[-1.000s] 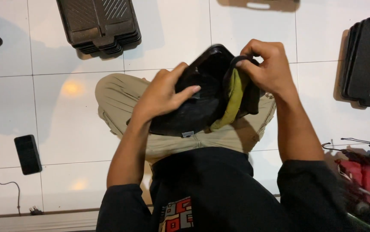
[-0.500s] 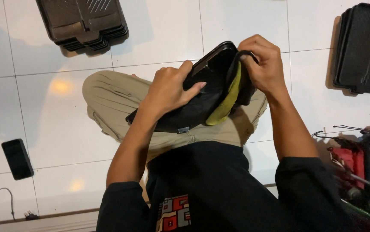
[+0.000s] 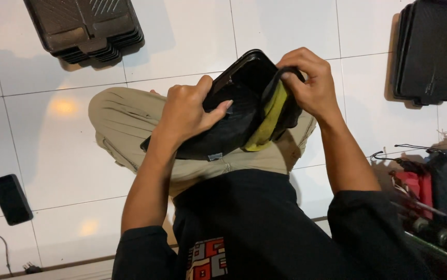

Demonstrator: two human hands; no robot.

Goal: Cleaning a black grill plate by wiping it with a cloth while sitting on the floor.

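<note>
Person seated on white tile floor (image 3: 192, 41). Black moulded mat (image 3: 234, 116) held above the lap, tilted. Left hand (image 3: 187, 111) grips its near face, fingers curled, thumb pressed flat. Right hand (image 3: 311, 85) fingers pinch a yellow cloth (image 3: 270, 119) folded over the mat's edge. Stacked black mats (image 3: 86, 26) at 11 o'clock; phone (image 3: 11, 199) at 8 o'clock.

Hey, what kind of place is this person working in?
Probably an informal workshop on a white tiled floor: stacks of black moulded trays, another stack at right, and tools beside the seated person.
</note>
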